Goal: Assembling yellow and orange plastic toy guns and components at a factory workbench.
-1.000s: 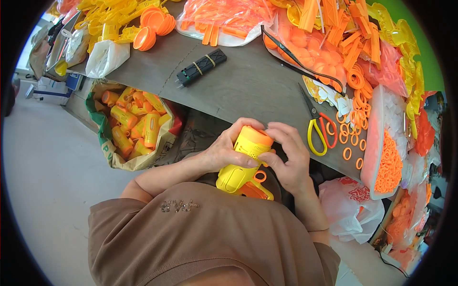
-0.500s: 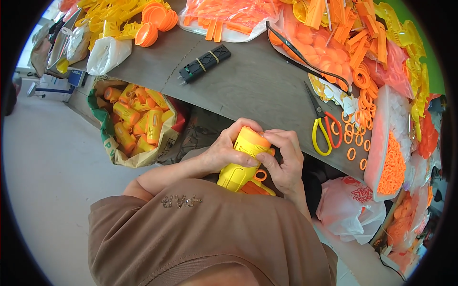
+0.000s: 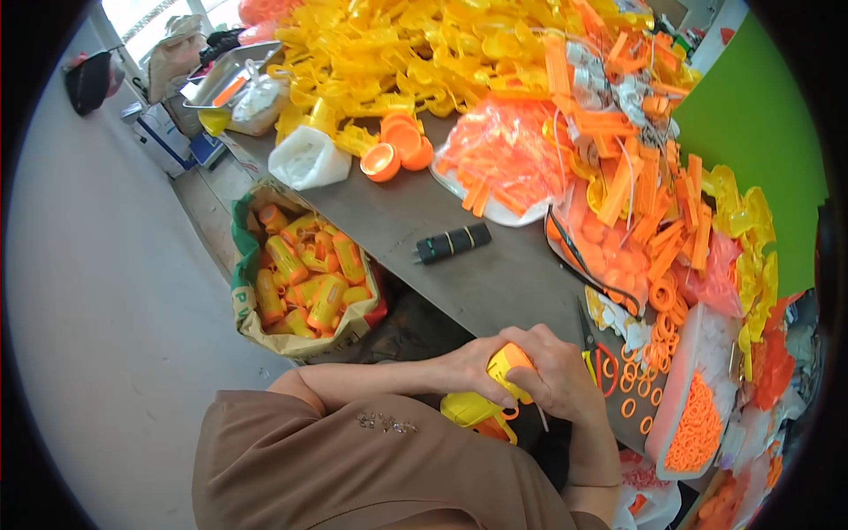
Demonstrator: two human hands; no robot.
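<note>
A yellow plastic cylinder with an orange end [image 3: 510, 369] sits between my two hands. My left hand [image 3: 473, 367] is closed round its left side. My right hand [image 3: 561, 375] wraps over the orange end, fingers bent, and hides part of it. Just below lies a larger yellow plastic piece [image 3: 468, 410], with a small orange ring [image 3: 510, 412] beside it; I cannot tell whether this piece is joined to the cylinder. A thin white strip [image 3: 542, 419] hangs under my right hand.
Left of the table, a paper bag [image 3: 247, 309] holds several yellow-orange cylinders. On the grey table [image 3: 375, 216] lie a black bar with bands [image 3: 452, 243], scissors [image 3: 602, 367] and loose orange rings [image 3: 628, 407]. A tub of small orange rings [image 3: 669, 442] stands right; yellow parts [image 3: 397, 53] are heaped behind.
The view has tilted up, showing more of the far table. My right hand has gone from fingertips at the orange end to a full wrap over it.
</note>
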